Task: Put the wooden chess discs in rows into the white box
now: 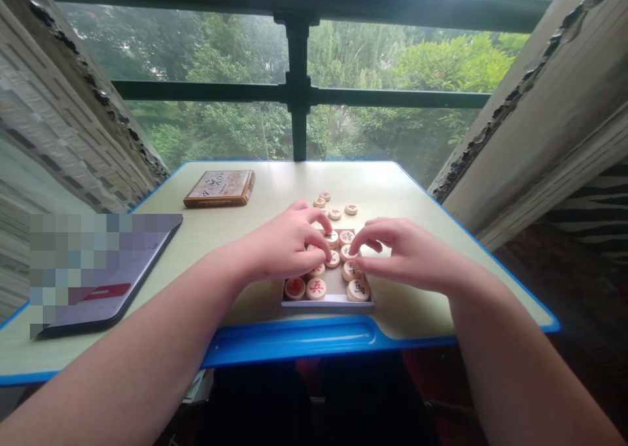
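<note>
Round wooden xiangqi pieces (333, 259) lie in a shallow white box (328, 303) and loose beyond it: light, smooth discs, best pinched by their rims. The left hand (287, 243) and right hand (407, 253) curl half open over them; any hold cannot be told.

My desk (392, 197) has a pale top with a blue plastic rim. Near my edge sits a shallow box (328, 303) holding wooden xiangqi pieces (316, 288), with more loose pieces (350, 209) lying just beyond it. Further left lie a printed cardboard box (219, 189) and a flat dark case (132, 269), partly blurred.
</note>
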A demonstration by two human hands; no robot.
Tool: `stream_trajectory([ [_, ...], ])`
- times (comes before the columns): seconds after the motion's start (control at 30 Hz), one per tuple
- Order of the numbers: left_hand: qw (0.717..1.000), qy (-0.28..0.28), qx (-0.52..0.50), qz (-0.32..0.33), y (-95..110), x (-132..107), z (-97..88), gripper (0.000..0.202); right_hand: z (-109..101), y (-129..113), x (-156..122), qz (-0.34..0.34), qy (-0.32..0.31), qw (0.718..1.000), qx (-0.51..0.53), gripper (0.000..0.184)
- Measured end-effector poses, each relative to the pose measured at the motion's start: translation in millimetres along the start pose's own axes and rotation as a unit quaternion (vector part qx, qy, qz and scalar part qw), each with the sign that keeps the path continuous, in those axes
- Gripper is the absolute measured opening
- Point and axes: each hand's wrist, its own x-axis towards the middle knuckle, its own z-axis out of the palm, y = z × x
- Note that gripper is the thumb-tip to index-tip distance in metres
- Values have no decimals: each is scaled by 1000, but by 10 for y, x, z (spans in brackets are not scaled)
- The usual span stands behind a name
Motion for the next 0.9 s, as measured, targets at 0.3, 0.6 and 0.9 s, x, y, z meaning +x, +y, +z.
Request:
stream_trajectory([
  [0.3, 1000, 8, 14, -2, 16, 3, 9, 24, 2, -20, 17, 8, 59, 998, -17, 18],
  [0.6, 995, 85, 45, -27, -13, 20, 23, 25, 84, 56, 88, 4, 140, 990, -8, 18],
  [0.9, 995, 84, 50, -28, -41, 40, 27, 27, 219, 129, 192, -15, 102, 995, -15, 19],
])
